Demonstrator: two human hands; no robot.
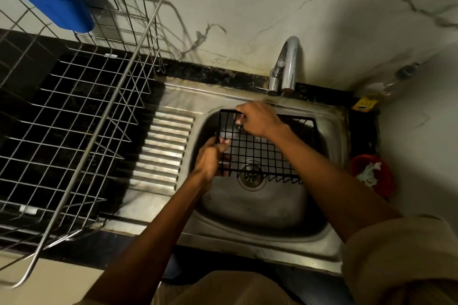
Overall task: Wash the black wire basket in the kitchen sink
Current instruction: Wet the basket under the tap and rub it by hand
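Black wire basket (262,148) held over the sink (250,205) bowl, just under the tap (287,64). Left hand (210,158) fingers curled round its left edge; right hand (257,119) fingers pinch the back rim. Steel dish rack (74,106) with blue cup (54,0) fills the worktop's left side. Red bowl (371,173) at the sink's right edge, contents unclear. Right forearm hides the basket's right part; drain (251,176) shows through the mesh.

black counter (210,73) | bears: steel sink (250,238), wire dish rack (81,106), red bowl (381,176)
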